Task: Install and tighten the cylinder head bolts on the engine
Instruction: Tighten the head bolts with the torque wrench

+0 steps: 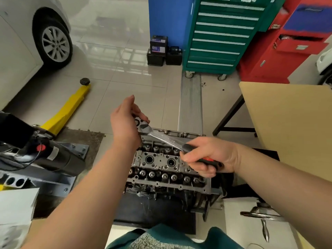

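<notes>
Left hand: We saw the left hand (125, 121) in the middle of the frame, its fingers curled round the head of the ratchet wrench (158, 136).
Right hand: We saw the right hand (208, 157) a bit lower and to the right, its fingers wrapped tight round the black and red handle.
Ratchet wrench: The shiny bar ran from upper left down to lower right between the two hands. It had small writing on it, but we could not read it.
Engine: The cylinder head (167, 169) sat just under the hands, in the lower middle of the frame. We saw round holes and rows of small round metal parts on top.
Bolts: We could not tell which small parts were the head bolts.
Batteries: Black boxes (159, 45) stood on the floor at the top middle. One had a white and blue label, too blurry for us to read.
Tool chest: A green chest of drawers (224, 35) on wheels stood at the upper right, with a red cabinet (287, 45) beside it.
Car: A white car's wheel (54, 44) showed at the upper left.
Lift arm: A yellow arm (70, 108) lay on the floor at the left.
Table: A tan table (291, 112) stood at the right.
</notes>
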Demonstrator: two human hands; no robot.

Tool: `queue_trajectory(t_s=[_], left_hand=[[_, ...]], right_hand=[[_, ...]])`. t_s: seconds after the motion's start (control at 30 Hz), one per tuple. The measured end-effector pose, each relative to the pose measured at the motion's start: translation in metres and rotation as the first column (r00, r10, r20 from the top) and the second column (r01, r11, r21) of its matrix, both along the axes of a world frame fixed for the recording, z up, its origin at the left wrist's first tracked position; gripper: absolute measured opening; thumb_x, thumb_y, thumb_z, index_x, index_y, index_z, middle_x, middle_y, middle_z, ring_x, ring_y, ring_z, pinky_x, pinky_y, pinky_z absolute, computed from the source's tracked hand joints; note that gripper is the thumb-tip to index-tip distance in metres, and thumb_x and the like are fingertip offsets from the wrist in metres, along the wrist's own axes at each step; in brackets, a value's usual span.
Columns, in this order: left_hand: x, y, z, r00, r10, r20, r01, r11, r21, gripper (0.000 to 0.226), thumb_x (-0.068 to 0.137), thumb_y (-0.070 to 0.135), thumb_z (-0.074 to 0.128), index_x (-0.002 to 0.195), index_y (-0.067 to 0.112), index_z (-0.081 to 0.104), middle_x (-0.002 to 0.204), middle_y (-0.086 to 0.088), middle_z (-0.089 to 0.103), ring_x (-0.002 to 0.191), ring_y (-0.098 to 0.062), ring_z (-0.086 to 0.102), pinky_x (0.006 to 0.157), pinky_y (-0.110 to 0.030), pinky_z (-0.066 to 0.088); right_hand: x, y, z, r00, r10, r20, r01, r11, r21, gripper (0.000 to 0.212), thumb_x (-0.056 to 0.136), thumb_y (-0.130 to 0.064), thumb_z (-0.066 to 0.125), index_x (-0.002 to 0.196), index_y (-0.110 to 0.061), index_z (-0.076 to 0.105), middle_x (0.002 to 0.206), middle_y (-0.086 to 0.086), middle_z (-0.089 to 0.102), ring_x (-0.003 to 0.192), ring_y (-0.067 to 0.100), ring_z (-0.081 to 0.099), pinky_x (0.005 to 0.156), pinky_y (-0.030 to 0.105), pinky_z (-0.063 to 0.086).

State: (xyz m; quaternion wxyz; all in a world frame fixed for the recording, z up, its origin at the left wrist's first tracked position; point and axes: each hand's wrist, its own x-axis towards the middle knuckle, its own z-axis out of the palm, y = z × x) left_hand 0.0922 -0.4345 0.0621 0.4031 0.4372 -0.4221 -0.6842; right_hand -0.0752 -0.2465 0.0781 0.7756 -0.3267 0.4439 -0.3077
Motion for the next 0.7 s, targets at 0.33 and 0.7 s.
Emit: queue_trajectory(t_s=[0.33,0.7], left_hand=[[0.012,-0.007,0.002,0.962,-0.270,0.032,0.272,0.957,-0.104,0.033,0.093,0.039,0.060,0.072,0.014,0.068,0.069,-0.018,0.068,0.066,-0.032,0.066,0.070,-0.036,0.054],[0.050,0.003,-0.038,0.793,-0.586,0.165,0.604,0.792,-0.090,0.081,0.097,0.080,0.029,0.122,0.017,0.073,0.114,0.002,0.073,0.111,-0.015,0.063,0.110,-0.050,0.038]], right_hand=[[0.031,0.015,0.013,0.925,-0.123,-0.359,0.135,0.991,0.007,0.018,0.090,-0.030,0.073,0.092,-0.015,0.065,0.067,0.010,0.059,0.049,0.021,0.051,0.047,0.030,0.046],[0.056,-0.077,0.043,0.150,-0.180,-0.972,-0.295,0.930,-0.217,0.014,0.100,-0.041,0.061,0.113,-0.035,0.064,0.087,-0.011,0.066,0.080,0.012,0.064,0.066,0.034,0.049]])
